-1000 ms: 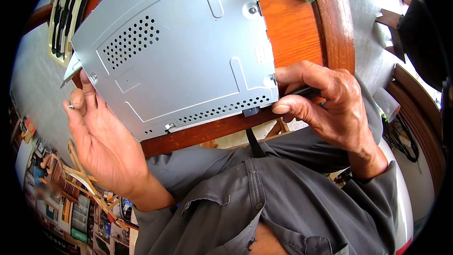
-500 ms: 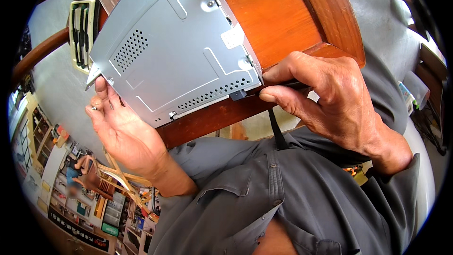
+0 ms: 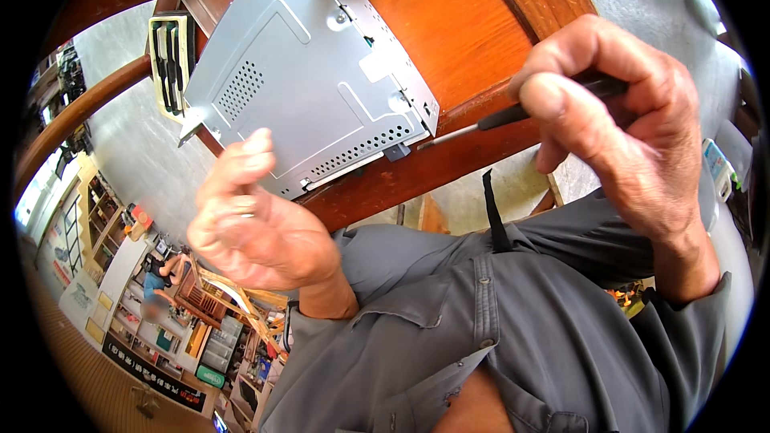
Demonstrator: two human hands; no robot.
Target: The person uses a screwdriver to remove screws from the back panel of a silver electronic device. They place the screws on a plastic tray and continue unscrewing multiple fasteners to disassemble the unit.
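Right hand [image 3: 630,140] is clamped on a slim screwdriver [image 3: 504,117] near the smooth, perforated metal case [image 3: 309,84] I see on the glossy wooden table [image 3: 453,28]. Whether my curled left hand [image 3: 269,232] grips anything, I cannot tell.

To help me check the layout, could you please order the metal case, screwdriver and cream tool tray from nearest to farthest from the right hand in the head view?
1. Screwdriver, held in the right hand.
2. Metal case, left of the hand.
3. Cream tool tray, farther left, beyond the case.
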